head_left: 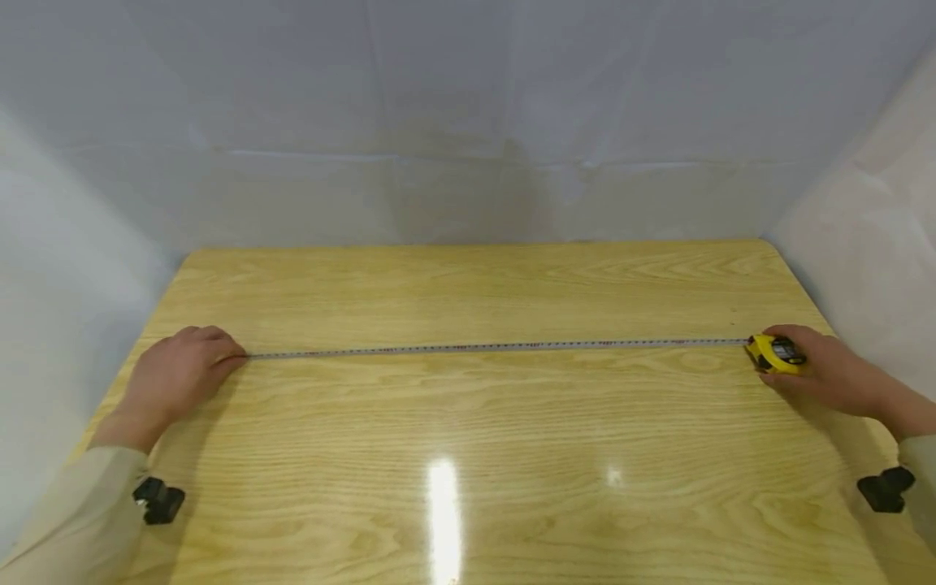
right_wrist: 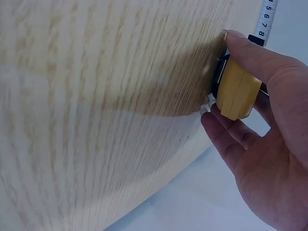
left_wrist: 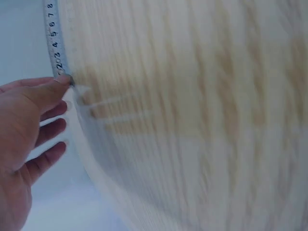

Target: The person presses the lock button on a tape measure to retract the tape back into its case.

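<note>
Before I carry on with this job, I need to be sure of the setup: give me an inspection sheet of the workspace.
Surface: wood-grain tabletop, glossy, with a bright reflection toward the near side.
Job's things: yellow-and-black tape case; its tape blade drawn out nearly straight across the tabletop. Whether the blade touches the wood all along, I cannot tell.
Clutter: nothing seen.
Hands: left hand pinches the blade's free end; right hand grips the case.
Cables: nothing seen.
Surroundings: pale, creased sheeting beyond the far edge and at both sides.
</note>
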`<state>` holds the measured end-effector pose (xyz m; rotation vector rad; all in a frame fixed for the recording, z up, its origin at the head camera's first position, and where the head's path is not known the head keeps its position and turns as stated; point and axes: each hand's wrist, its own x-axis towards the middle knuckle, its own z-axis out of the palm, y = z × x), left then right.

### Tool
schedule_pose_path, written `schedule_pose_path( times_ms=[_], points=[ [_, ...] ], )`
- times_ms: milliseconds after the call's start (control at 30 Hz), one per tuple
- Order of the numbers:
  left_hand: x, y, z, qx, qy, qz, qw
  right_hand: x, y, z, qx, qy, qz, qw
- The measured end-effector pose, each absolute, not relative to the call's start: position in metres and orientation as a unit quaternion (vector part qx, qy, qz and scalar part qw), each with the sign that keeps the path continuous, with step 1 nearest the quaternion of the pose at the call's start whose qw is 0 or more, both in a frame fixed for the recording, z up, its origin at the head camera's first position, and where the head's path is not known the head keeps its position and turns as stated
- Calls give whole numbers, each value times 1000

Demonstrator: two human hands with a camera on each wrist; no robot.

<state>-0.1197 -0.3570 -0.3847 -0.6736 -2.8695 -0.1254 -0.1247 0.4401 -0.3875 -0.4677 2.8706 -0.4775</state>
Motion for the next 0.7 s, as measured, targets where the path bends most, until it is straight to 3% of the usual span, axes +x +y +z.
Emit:
schedule_pose_path(
  times_ms=[700],
  points=[
    [-132, -361, -384, -226, -971, -56, 60, -138, 445, -385, -191, 965, -156, 93]
  ],
)
